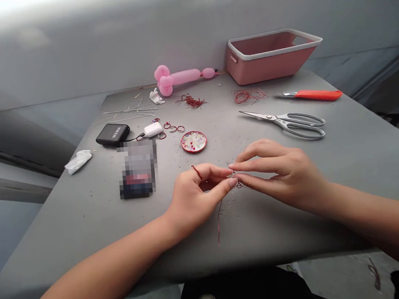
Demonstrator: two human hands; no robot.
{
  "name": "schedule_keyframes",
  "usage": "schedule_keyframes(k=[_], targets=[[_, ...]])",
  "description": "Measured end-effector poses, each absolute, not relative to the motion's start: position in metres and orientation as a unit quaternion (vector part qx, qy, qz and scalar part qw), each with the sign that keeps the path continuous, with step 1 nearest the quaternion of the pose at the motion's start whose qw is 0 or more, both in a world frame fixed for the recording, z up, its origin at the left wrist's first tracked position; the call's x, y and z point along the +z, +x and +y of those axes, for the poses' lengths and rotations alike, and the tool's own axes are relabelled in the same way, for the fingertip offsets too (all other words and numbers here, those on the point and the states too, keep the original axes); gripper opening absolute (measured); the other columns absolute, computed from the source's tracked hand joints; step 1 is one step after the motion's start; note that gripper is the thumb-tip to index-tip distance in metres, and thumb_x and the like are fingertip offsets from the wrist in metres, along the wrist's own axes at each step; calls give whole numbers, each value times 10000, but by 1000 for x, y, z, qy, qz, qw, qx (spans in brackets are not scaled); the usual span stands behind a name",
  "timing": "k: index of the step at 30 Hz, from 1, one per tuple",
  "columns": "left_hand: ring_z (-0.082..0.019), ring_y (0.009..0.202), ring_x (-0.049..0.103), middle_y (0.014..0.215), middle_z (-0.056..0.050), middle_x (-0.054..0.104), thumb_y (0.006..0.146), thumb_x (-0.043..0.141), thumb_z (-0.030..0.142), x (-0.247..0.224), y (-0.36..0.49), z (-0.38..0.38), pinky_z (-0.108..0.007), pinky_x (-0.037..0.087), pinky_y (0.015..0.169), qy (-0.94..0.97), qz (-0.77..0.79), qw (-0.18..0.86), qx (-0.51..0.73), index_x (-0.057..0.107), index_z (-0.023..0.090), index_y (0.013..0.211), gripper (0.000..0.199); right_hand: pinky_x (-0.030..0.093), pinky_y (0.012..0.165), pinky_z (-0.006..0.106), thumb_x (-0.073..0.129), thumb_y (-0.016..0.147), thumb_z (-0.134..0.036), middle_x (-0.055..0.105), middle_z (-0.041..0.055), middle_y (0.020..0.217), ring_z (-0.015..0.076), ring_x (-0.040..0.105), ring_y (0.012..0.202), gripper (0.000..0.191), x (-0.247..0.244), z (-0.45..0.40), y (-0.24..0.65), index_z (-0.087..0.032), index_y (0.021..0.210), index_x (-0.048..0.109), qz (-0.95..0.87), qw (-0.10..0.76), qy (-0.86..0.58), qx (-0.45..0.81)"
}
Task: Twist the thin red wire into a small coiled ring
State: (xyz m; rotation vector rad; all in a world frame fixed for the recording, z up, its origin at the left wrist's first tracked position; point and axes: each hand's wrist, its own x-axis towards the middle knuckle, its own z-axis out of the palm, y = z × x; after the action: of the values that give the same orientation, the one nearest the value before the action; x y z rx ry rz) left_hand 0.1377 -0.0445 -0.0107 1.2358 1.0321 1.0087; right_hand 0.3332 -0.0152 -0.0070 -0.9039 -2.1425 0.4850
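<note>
Near the front middle of the grey table, my left hand [198, 195] pinches a thin dark red wire [219, 226] between thumb and index finger. One end of the wire hangs down below that hand. A red ring circles one of its fingers. My right hand [280, 173] meets it from the right, thumb and fingertips closed on the same small wire piece. Small loops of wire show just under the touching fingertips; their exact shape is partly hidden. Beyond the hands lies a round red-rimmed dish [194, 142] of white, clear and red beads.
Scissors [283, 122] and an orange cutter [316, 95] lie right, below a pink basket [265, 63]. Red wire bundles [194, 101], a pink balloon [183, 77] and silver wires [130, 111] are farther back. Left are wire rings [173, 129], a black device [113, 134], a white case [153, 129], a blurred phone-like object [139, 170] and tissue [78, 162].
</note>
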Motion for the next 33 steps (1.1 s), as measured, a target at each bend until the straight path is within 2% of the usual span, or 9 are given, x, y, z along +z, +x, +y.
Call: schedule_keyframes(k=[4, 11, 16, 20, 25, 29, 30, 32, 33], targets=[[-161, 801, 705, 849, -52, 741, 776, 751, 290, -12, 140, -49, -281, 581, 766, 548, 445, 561, 433, 680, 159, 834, 159, 522, 683, 312, 624, 873, -303, 717, 36, 841, 176, 661, 760, 157, -7, -18, 330, -261, 824, 767, -820, 312, -388, 284], [-132, 728, 668, 762, -18, 692, 800, 724, 277, -11, 137, -47, -249, 555, 706, 616, 456, 481, 426, 606, 178, 754, 161, 453, 647, 296, 570, 851, -267, 658, 33, 776, 168, 599, 715, 150, 0, -22, 325, -220, 753, 675, -776, 304, -447, 324], [-121, 723, 655, 742, -1, 672, 820, 689, 224, -10, 136, -43, -241, 546, 708, 624, 452, 462, 439, 584, 181, 771, 123, 396, 701, 300, 594, 856, -483, 584, 25, 781, 168, 511, 759, 297, 4, -15, 329, -195, 803, 642, -668, 205, -438, 565], [-111, 722, 655, 753, 3, 676, 834, 658, 194, -10, 138, -46, -224, 541, 693, 641, 443, 448, 438, 565, 181, 775, 111, 363, 755, 296, 637, 860, -465, 506, 20, 862, 149, 435, 817, 288, 0, -9, 334, -184, 796, 618, -585, 182, -319, 724], [-129, 787, 662, 837, -28, 701, 882, 610, 253, 0, 132, -39, -251, 541, 756, 702, 416, 383, 433, 609, 182, 887, 71, 342, 797, 311, 640, 877, -434, 477, 25, 898, 155, 421, 854, 258, -2, -7, 338, -190, 795, 629, -588, 224, -330, 704], [-208, 979, 629, 1012, -100, 684, 931, 452, 343, 20, 103, -14, -359, 486, 928, 781, 481, 199, 344, 633, 162, 943, 257, 328, 767, 300, 697, 823, -461, 471, 6, 838, 145, 409, 819, 278, 1, -6, 337, -197, 781, 621, -555, 282, -395, 675], [-241, 1021, 615, 1097, -118, 666, 898, 490, 374, 24, 93, -7, -390, 474, 947, 781, 538, 144, 282, 619, 153, 1027, 286, 327, 762, 298, 711, 808, -466, 476, 6, 834, 144, 411, 818, 288, 1, -6, 337, -195, 772, 624, -550, 286, -403, 674], [-355, 1175, 527, 1285, -171, 578, 827, 550, 439, 29, 74, 6, -476, 433, 983, 740, 662, 34, 113, 556, 126, 1190, 479, 332, 764, 300, 724, 789, -477, 491, 9, 837, 145, 423, 820, 299, 2, -6, 336, -191, 770, 636, -548, 284, -408, 672], [-405, 1202, 494, 1306, -213, 547, 809, 554, 462, 29, 65, 12, -503, 424, 976, 711, 703, -4, 38, 526, 87, 1232, 566, 335, 767, 303, 726, 786, -480, 500, 10, 839, 146, 430, 821, 300, 2, -7, 335, -192, 777, 643, -550, 282, -408, 672]])
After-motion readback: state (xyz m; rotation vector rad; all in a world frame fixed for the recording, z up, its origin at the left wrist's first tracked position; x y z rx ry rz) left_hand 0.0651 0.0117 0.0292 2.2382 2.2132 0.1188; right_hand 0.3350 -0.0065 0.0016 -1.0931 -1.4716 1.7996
